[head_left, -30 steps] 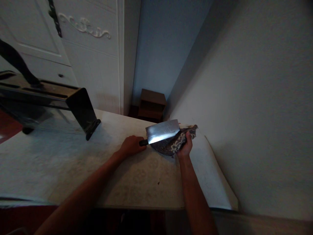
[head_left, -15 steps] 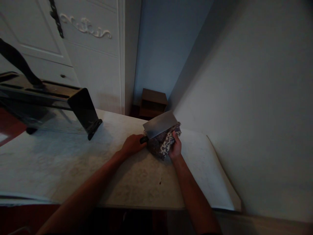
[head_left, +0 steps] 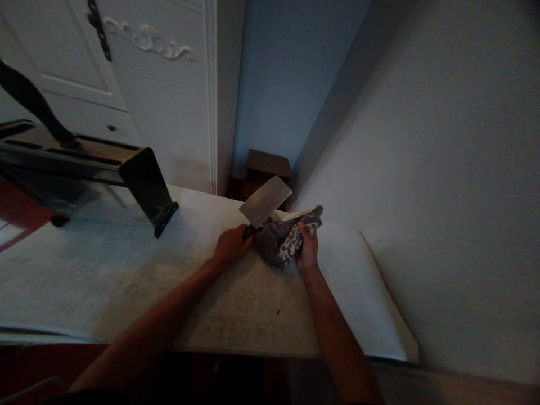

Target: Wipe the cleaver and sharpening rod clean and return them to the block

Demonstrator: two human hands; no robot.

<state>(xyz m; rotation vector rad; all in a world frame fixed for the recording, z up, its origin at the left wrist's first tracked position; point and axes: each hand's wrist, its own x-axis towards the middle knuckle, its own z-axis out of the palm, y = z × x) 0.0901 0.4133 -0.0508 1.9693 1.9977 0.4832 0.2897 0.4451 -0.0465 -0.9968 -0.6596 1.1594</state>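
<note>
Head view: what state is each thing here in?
Cleaver: held by its handle, blade angled up off the table.
Cloth: bunched up on the table, beside the blade.
Left hand: closed round the cleaver handle.
Right hand: clutching the cloth.
Knife block: standing tilted, one knife slotted in.
Cupboard door: shut.

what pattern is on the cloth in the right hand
The cloth is dark grey with a pale, swirly floral-style print, clearest in the head view beside the right hand.

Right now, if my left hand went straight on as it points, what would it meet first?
Probably the patterned cloth in your right hand, just past the cleaver your left hand holds; depth unclear.
</note>
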